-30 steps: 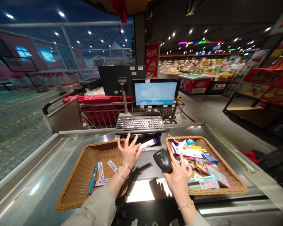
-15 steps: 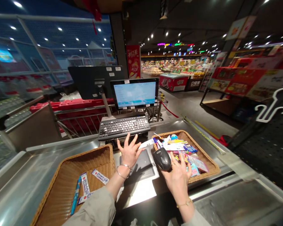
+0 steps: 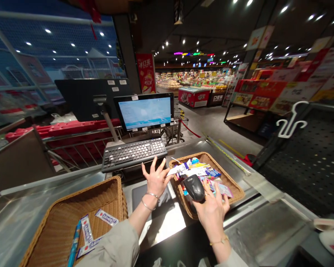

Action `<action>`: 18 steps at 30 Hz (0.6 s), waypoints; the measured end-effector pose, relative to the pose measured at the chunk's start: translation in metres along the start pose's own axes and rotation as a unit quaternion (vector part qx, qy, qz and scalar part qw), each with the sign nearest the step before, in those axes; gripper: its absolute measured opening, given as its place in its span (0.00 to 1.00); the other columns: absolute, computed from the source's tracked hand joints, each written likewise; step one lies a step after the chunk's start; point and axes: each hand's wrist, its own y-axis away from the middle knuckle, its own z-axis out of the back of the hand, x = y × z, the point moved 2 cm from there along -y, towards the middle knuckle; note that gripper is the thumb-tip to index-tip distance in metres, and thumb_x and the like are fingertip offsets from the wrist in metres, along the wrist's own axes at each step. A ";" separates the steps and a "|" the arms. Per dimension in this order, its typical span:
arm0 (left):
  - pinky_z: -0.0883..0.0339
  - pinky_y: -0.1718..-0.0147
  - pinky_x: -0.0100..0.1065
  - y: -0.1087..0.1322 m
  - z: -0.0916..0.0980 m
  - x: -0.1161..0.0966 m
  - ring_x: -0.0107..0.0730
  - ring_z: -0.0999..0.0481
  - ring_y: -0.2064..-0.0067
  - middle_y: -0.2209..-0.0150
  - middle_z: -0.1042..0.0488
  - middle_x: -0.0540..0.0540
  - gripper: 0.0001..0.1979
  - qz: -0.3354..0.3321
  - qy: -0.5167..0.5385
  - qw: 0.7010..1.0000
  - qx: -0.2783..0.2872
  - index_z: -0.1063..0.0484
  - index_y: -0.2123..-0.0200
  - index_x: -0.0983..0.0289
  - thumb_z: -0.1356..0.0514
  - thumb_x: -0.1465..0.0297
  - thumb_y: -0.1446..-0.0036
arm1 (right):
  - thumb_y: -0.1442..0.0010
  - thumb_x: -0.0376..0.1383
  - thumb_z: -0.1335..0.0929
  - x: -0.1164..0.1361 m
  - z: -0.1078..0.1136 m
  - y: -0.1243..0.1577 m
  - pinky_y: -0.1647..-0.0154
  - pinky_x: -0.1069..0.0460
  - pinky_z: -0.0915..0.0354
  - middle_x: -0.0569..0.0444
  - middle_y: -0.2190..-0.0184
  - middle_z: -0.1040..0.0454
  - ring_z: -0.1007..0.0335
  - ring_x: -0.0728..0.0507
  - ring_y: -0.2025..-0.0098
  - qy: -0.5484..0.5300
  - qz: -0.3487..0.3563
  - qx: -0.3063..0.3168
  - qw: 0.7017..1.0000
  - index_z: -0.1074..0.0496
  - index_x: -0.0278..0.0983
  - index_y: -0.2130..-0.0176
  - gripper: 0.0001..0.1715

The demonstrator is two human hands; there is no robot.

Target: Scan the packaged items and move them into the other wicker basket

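My left hand (image 3: 156, 182) is over the gap between two wicker baskets, with the far fingers spread. Its thumb and forefinger pinch the near end of a white-and-blue wrapped snack bar (image 3: 176, 170), which reaches over the right basket (image 3: 235, 196). My right hand (image 3: 213, 207) is closed around a black handheld barcode scanner (image 3: 194, 187), above that basket's near side; the grip itself is hidden. Several colourful packaged items (image 3: 208, 172) lie in the right basket. The left basket (image 3: 52, 218) holds similar wrapped bars (image 3: 107, 217) and a blue pen-like stick (image 3: 75, 243).
A black keyboard (image 3: 133, 152) stands beyond my left hand, below a lit monitor (image 3: 144, 113). A second screen (image 3: 91, 98) faces away at left. A white hanger (image 3: 291, 120) hangs on the black perforated panel (image 3: 320, 148) at right. Metal counter (image 3: 269, 222) extends rightward.
My view has turned right. My left hand and the wrapped bar have moved rightward, closer in over the right basket. The scanner in my right hand has shifted further over that basket.
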 end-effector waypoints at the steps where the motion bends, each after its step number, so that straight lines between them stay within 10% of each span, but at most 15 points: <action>1: 0.76 0.39 0.70 -0.001 -0.003 -0.004 0.54 0.44 0.34 0.43 0.29 0.51 0.09 -0.003 0.004 1.000 0.001 0.22 0.60 0.49 0.39 0.58 0.43 | 0.43 0.50 0.36 -0.003 0.001 -0.001 0.40 0.35 0.60 0.47 0.48 0.26 0.49 0.32 0.36 0.002 -0.005 0.000 1.000 0.24 0.40 0.55 0.23; 18: 0.76 0.40 0.72 -0.018 -0.055 -0.055 0.53 0.45 0.33 0.43 0.28 0.50 0.09 -0.039 0.045 0.996 0.072 0.23 0.61 0.50 0.39 0.57 0.44 | 0.44 0.48 0.37 -0.069 0.003 -0.008 0.39 0.34 0.60 0.49 0.48 0.26 0.49 0.34 0.36 0.024 -0.056 -0.029 0.998 0.25 0.39 0.54 0.24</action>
